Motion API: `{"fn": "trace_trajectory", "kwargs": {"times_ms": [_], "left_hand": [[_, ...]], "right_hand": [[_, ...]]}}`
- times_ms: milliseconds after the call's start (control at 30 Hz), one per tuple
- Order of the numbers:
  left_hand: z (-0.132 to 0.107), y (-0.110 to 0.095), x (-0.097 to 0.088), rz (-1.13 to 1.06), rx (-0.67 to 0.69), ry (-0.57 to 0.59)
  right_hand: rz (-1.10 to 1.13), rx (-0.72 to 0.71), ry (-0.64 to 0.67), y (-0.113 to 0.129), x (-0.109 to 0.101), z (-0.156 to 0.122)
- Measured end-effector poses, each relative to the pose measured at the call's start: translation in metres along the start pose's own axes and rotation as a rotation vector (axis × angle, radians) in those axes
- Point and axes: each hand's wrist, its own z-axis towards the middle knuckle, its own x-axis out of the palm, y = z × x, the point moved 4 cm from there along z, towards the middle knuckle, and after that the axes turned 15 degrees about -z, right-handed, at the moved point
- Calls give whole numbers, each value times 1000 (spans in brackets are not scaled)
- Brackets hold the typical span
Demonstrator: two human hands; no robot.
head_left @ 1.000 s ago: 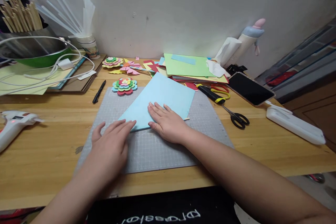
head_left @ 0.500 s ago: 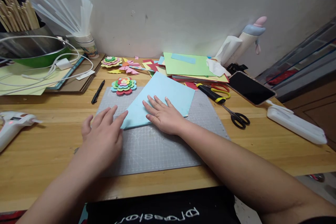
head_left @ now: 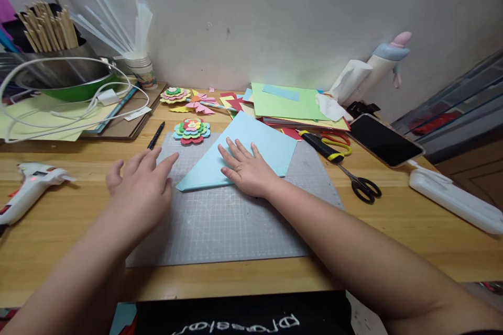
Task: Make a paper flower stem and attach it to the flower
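A light blue paper sheet [head_left: 265, 141] lies aslant on the gray cutting mat [head_left: 236, 230], 1 sharp corner pointing toward the left hand. Its near edge looks thick; whether folded or rolled, I cannot tell. The right hand [head_left: 249, 170] rests palm down on it near that edge, fingers spread, the grip wide and closed around nothing. The left hand [head_left: 141, 183] hovers beside the sharp corner, apart from the paper, its grip also wide and holding nothing.

The right hand alone bears on the sheet, so a sideways push could skid it over the smooth mat, and uneven pressure could crease it. If the near edge is folded or rolled, lifting the palm could let it spring open.

At the mat's far left corner sits a layered paper flower [head_left: 192, 131], easily crushed by a stray forearm; a black pen [head_left: 156, 136] lies nearby. Across the table [head_left: 70, 241], a hot glue gun [head_left: 33, 186] shows a red light; if hot, its nozzle could burn a careless left arm.
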Motion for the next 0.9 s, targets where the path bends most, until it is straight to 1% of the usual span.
{"fn": "trace_trajectory", "kwargs": {"times_ms": [233, 367, 633, 767, 900], "left_hand": [[6, -15, 8, 14, 47, 25], [9, -27, 15, -38, 143, 19], [20, -58, 30, -221, 363, 11], [22, -66, 36, -270, 420, -38], [23, -69, 42, -257, 452, -57]], "right_hand": [[-10, 4, -10, -5, -1, 11], [-7, 19, -26, -7, -1, 14], [-14, 85, -67, -14, 2, 25], [-15, 114, -77, -18, 1, 31], [-9, 137, -89, -22, 0, 38]]}}
